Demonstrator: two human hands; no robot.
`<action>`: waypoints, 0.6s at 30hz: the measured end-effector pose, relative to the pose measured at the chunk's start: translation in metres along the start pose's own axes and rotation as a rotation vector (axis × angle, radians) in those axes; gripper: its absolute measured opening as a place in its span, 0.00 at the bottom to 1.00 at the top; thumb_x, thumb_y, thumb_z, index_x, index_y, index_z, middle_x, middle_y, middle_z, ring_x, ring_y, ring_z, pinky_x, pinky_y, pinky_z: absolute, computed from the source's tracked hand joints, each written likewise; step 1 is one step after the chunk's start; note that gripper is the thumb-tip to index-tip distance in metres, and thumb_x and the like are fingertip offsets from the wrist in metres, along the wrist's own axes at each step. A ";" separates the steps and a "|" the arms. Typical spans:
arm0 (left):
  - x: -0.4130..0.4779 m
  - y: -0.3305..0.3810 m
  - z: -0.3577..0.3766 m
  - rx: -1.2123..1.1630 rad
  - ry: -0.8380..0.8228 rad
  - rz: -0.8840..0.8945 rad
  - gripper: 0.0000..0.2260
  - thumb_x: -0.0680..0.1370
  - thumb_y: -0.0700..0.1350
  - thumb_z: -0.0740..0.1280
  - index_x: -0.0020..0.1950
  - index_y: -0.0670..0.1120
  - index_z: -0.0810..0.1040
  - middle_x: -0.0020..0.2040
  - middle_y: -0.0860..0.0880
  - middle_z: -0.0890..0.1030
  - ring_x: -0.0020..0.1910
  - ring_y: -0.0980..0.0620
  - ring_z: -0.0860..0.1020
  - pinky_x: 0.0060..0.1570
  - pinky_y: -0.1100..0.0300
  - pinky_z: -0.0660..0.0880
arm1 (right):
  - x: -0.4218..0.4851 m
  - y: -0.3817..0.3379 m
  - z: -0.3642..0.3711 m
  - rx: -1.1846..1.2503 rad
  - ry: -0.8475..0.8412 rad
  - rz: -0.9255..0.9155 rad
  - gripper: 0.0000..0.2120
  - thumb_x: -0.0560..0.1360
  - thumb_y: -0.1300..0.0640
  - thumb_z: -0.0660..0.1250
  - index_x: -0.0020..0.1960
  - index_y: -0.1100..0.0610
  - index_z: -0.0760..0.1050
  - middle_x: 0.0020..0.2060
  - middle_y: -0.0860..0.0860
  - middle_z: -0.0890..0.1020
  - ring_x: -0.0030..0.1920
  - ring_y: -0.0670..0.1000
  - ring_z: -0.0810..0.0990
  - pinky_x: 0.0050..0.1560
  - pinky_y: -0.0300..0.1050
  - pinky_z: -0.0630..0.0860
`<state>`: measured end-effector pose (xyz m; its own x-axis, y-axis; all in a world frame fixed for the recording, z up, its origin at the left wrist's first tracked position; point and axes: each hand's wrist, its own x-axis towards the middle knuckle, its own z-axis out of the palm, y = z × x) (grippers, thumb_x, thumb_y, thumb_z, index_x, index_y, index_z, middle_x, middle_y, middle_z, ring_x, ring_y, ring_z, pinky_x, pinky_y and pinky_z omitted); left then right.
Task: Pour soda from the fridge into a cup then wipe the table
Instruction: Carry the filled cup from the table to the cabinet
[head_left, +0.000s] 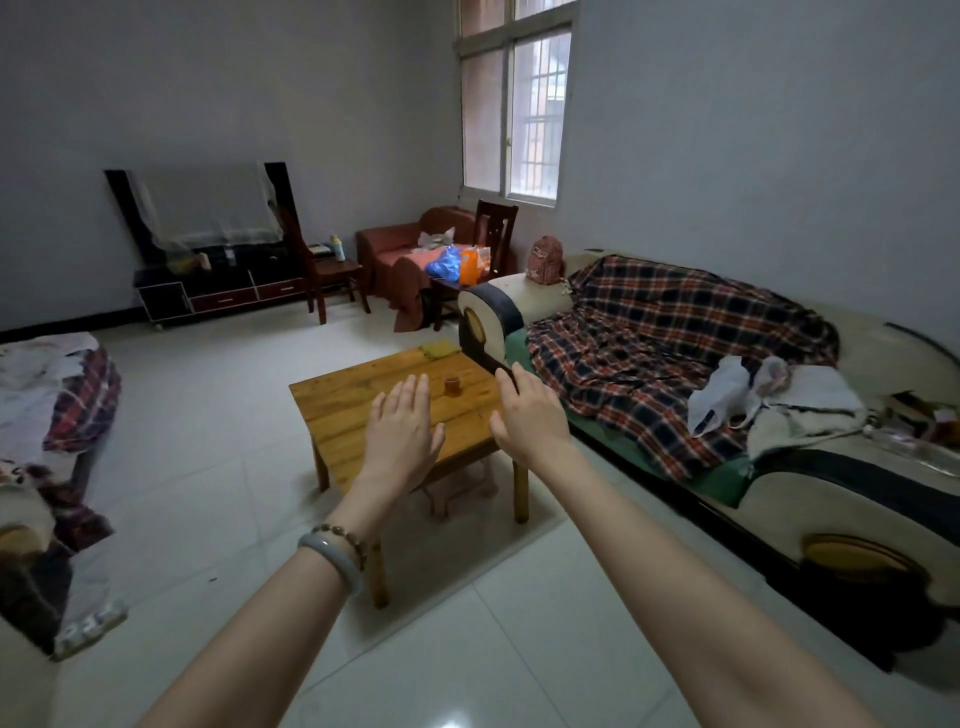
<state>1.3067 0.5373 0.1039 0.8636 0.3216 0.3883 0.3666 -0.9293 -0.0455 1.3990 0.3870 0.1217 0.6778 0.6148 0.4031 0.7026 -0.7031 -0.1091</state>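
A low wooden table (343, 400) stands on the tiled floor in the middle of the room. On it sits a small cup (452, 386) with an amber look, and a folded yellow-green cloth (438, 349) lies at its far edge. My left hand (402, 431) is stretched out in front of me, palm down and fingers apart, holding nothing, seen over the table just left of the cup. My right hand (527, 410) is also open and empty, to the right of the cup. No fridge or soda is in view.
A long sofa (779, 488) with a plaid blanket (660, 343) runs along the right wall, close to the table. A TV stand (218, 291), wooden chairs (327, 270) and a brown armchair (395, 244) with bags stand at the back. Another covered seat (52, 395) is at the left.
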 end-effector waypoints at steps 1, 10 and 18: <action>0.017 0.007 0.009 -0.009 0.003 -0.003 0.30 0.80 0.56 0.54 0.77 0.43 0.49 0.76 0.44 0.57 0.75 0.47 0.56 0.73 0.50 0.52 | 0.012 0.012 0.006 -0.005 0.000 -0.001 0.29 0.78 0.51 0.57 0.75 0.59 0.54 0.74 0.59 0.59 0.73 0.57 0.58 0.71 0.51 0.57; 0.172 0.046 0.059 -0.021 0.030 -0.028 0.30 0.80 0.60 0.50 0.77 0.45 0.51 0.76 0.44 0.58 0.75 0.47 0.56 0.73 0.49 0.53 | 0.140 0.114 0.042 -0.073 -0.010 -0.089 0.28 0.78 0.52 0.58 0.74 0.60 0.56 0.73 0.60 0.61 0.73 0.57 0.59 0.72 0.52 0.58; 0.262 0.062 0.094 0.041 0.035 -0.022 0.31 0.80 0.60 0.53 0.76 0.43 0.52 0.75 0.43 0.60 0.75 0.46 0.57 0.73 0.49 0.54 | 0.224 0.172 0.071 -0.124 0.055 -0.219 0.28 0.74 0.55 0.63 0.72 0.61 0.62 0.68 0.62 0.69 0.69 0.60 0.67 0.69 0.55 0.63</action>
<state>1.5880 0.5811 0.1161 0.8427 0.3349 0.4216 0.4000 -0.9135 -0.0738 1.6867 0.4288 0.1290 0.4969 0.7393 0.4544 0.7972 -0.5958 0.0975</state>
